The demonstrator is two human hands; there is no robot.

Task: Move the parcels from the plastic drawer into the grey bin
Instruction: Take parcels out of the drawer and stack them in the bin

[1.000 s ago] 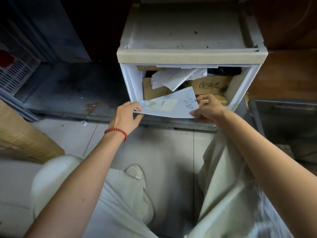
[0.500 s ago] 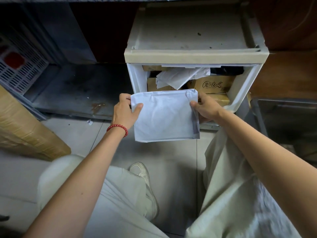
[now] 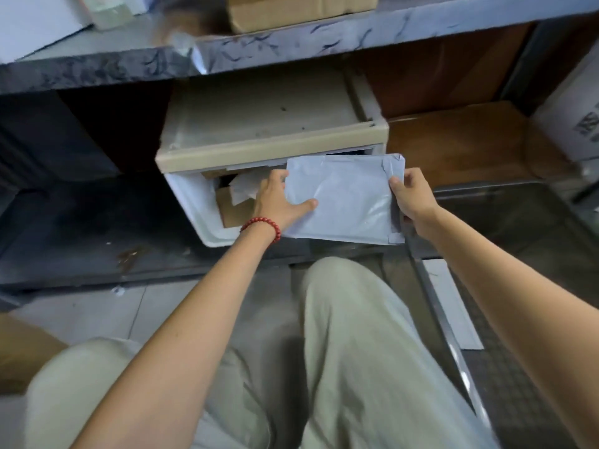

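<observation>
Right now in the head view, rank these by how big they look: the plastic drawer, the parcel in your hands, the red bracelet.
1. plastic drawer
2. parcel, held nearer the camera, so it looks larger than it is
3. red bracelet, by far the smallest

Marbled grey surface across the top, carrying a brown cardboard box and a white sheet at its left end. Brown wooden panel beneath, to the right. White printed carton at the right edge. Dark ledge bearing a rust-coloured stain. Pale tiled floor; brown cardboard at lower left.
</observation>
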